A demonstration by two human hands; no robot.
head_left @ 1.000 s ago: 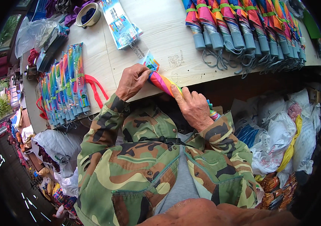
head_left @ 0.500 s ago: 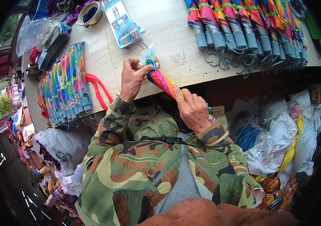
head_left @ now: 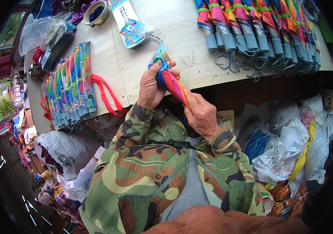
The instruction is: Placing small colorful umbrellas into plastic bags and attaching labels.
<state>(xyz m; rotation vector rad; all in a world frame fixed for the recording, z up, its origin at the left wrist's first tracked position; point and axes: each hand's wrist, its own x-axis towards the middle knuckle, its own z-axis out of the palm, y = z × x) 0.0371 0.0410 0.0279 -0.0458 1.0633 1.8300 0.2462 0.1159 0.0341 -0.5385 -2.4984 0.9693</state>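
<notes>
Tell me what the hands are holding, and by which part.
A rolled multicoloured umbrella: the left hand holds its far end, at the printed plastic; the right hand grips its nearer part.

In my fingers [head_left: 191,102]: folded umbrella [head_left: 171,85], slanting stripes of dark blue, red, magenta, orange. Beyond them: counter [head_left: 178,27], pale, faintly wood-grained. Right of them: umbrellas [head_left: 260,16], multicoloured; handles [head_left: 262,43] grey-blue. Left: ribbon [head_left: 100,79], plain red. Behind them: my jacket [head_left: 147,167], green-brown-black camouflage.
</notes>
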